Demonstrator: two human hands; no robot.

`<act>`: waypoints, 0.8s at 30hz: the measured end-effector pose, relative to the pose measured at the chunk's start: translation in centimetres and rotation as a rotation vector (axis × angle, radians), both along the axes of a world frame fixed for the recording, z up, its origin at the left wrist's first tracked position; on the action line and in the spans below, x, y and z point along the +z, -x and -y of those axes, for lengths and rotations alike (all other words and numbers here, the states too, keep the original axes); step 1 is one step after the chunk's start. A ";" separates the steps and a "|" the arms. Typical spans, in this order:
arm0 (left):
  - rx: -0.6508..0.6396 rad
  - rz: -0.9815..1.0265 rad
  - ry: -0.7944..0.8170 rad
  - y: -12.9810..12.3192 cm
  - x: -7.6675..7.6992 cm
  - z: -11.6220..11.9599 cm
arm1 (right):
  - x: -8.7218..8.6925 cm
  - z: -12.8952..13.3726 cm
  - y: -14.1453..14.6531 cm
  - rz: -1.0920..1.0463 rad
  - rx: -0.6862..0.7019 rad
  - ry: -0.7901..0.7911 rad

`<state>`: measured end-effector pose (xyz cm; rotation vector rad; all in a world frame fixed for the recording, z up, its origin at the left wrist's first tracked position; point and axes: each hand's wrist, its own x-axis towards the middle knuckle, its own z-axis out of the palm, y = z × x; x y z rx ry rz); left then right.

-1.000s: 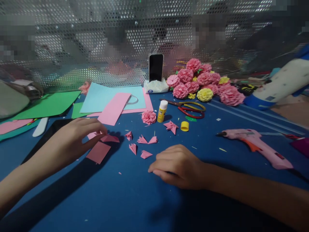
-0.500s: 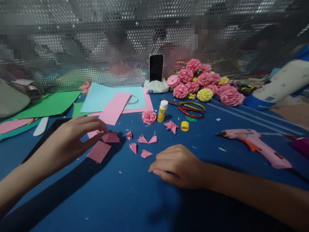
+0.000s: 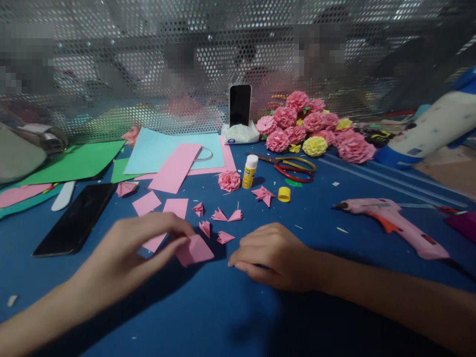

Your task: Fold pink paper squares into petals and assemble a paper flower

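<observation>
My left hand pinches a small pink paper square by its upper left corner, just over the table. Other pink squares lie behind and under that hand, one of them a flat square near the phone. My right hand rests on the blue table, fingers curled together, with nothing visible in them. Between the hands are several small folded pink paper pieces, the closest to my right hand being a pointed petal piece. Behind them sit a ruffled pink paper flower and a pink star-shaped piece.
An uncapped glue stick stands by its yellow cap. Scissors lie behind. At right is a pink glue gun; a black phone lies left. Paper flowers and a propped phone line the perforated screen.
My left hand has moved right and toward me, bringing a pink square from the group of squares. The black phone is now uncovered. My right hand has stayed in place.
</observation>
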<state>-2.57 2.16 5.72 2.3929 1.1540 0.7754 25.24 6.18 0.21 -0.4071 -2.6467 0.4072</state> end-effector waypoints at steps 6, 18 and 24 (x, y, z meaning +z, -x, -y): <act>-0.145 0.100 0.249 -3.7 -3.0 0.5 | 0.0 0.0 0.3 -0.011 -0.028 0.050; -0.151 0.209 0.263 -5.0 -5.0 0.9 | 0.4 -0.3 0.0 0.007 -0.109 0.231; -0.070 0.160 0.236 -4.1 -4.8 0.9 | 0.3 -0.4 -0.1 -0.025 -0.134 0.287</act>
